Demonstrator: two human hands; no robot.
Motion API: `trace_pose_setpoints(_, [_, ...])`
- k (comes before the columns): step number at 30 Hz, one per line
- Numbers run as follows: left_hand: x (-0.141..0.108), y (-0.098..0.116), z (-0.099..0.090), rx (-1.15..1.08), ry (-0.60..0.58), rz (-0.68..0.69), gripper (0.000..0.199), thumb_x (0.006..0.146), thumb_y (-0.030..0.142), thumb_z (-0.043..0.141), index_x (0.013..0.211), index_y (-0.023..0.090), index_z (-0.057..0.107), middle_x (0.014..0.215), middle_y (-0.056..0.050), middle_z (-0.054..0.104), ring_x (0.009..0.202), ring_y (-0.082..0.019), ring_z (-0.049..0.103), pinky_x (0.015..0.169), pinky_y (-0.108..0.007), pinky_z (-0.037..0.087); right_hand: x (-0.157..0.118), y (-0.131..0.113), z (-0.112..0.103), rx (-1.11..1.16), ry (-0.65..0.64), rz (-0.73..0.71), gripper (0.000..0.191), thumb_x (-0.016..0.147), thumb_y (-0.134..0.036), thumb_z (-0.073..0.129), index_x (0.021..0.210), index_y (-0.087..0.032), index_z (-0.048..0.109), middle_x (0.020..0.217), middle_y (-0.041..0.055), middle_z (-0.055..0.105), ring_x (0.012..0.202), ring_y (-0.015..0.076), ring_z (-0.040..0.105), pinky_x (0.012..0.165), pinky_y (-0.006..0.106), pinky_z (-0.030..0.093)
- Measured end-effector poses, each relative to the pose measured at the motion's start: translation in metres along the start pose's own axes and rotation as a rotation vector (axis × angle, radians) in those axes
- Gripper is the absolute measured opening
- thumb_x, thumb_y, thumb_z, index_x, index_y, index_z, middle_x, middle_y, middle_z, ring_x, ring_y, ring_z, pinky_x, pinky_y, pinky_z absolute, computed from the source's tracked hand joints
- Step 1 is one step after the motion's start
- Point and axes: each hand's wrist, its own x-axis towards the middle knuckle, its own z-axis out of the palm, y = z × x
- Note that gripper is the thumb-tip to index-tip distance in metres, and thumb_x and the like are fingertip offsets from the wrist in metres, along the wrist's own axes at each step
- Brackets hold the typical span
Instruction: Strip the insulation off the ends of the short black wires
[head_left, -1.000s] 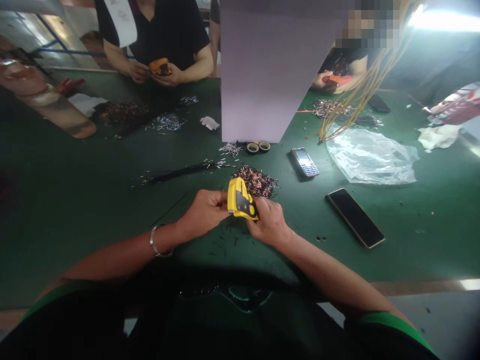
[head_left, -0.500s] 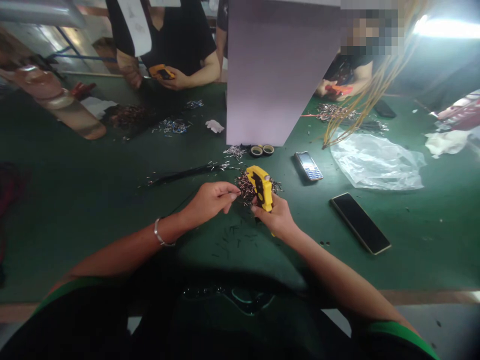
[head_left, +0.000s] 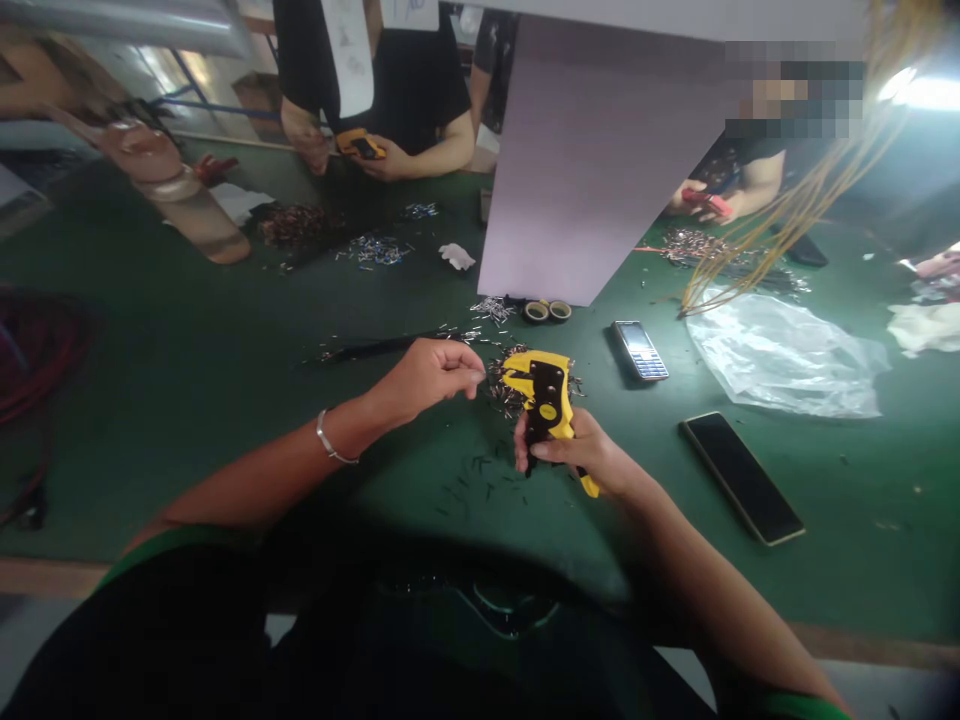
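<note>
In my right hand is a yellow and black wire stripper, its jaws pointing up and to the left. My left hand is closed in a pinch just left of the stripper's jaws; whatever lies between its fingertips is too small to make out. Beneath the stripper's head sits a pile of small copper-coloured terminals, partly covered by the tool. A bundle of black wires with bright ends lies behind my left hand. Short black scraps are scattered on the green table in front of me.
A pale upright panel stands ahead, with two tape rolls and silvery terminals at its foot. To the right are a keypad phone, a smartphone and a plastic bag. Co-workers hold tools across the table.
The wire stripper has turned so its flat side faces me, and my right hand has come slightly nearer. My left hand remains pinched beside it. The whole view has shifted a little.
</note>
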Motion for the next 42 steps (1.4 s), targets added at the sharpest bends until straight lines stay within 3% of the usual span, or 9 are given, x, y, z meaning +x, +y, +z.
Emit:
trace_pose_setpoints(8, [-0.002,0.001,0.001,0.036,-0.034,0.032,0.011,0.076,0.026,0.064,0.076,0.016,0.069,0.061,0.000,0.065,0.054,-0.008,0.051,0.050,-0.024,0.037,0.000,0.000,0.011,0.048,-0.072,0.035,0.029,0.073,-0.030,0.078,0.094,-0.013,0.065,0.075,0.0053,0.068,0.069,0.0189,0.065,0.069,0.035,0.051])
trace_pose_setpoints(29, [-0.003,0.002,-0.001,0.056,-0.087,0.048,0.010,0.074,0.023,0.064,0.071,0.016,0.071,0.060,0.001,0.064,0.056,-0.007,0.050,0.055,-0.023,0.037,-0.003,0.006,0.018,0.020,0.052,0.093,0.025,0.074,-0.031,0.078,0.083,-0.015,0.060,0.057,-0.0016,0.061,0.050,0.0136,0.058,0.055,0.030,0.050])
trace_pose_setpoints(42, [0.019,-0.024,-0.011,0.060,-0.143,0.053,0.013,0.073,0.024,0.065,0.078,0.016,0.073,0.059,-0.001,0.065,0.049,-0.007,0.047,0.049,-0.022,0.037,0.002,0.024,0.024,-0.058,0.138,0.087,0.021,0.072,-0.029,0.073,0.077,-0.018,0.056,0.049,-0.0053,0.056,0.043,0.0115,0.052,0.047,0.028,0.046])
